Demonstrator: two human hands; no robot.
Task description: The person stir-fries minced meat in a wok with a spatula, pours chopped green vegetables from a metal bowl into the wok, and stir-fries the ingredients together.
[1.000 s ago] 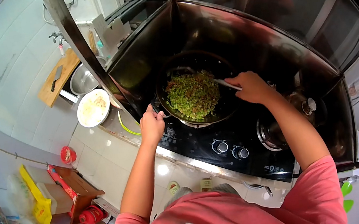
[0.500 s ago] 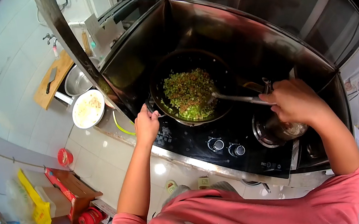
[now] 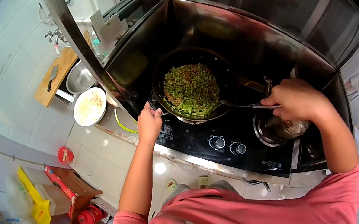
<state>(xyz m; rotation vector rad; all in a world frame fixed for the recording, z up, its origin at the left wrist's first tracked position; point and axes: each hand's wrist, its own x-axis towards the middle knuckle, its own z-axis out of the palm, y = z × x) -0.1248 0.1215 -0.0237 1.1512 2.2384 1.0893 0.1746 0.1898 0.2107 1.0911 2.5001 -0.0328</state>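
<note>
A dark wok [image 3: 223,65] sits on the black gas stove [image 3: 187,134], holding finely chopped green vegetables [image 3: 190,86] mixed with brown bits. My left hand [image 3: 149,122] is closed at the wok's near-left side, round its small side handle, which the fingers mostly cover. In my right hand [image 3: 297,99] is the handle of a metal spatula [image 3: 246,105]. The spatula's blade reaches the right edge of the chopped vegetables and is partly buried there. Below my right hand, a glass-like container [image 3: 291,128] stands near the right burner.
Two control knobs [image 3: 228,145] are on the stove's front. Metal panels [image 3: 216,17] wall the stove's back and left. Farther left are a white pan [image 3: 89,106] with food residue, a steel basin [image 3: 80,77], and a knife [image 3: 53,77] on a wooden cutting board [image 3: 67,59].
The spatula's blade has shifted slightly right and lower, and the chopped vegetables have been turned over and spread differently. My left hand stays at the wok's handle.
</note>
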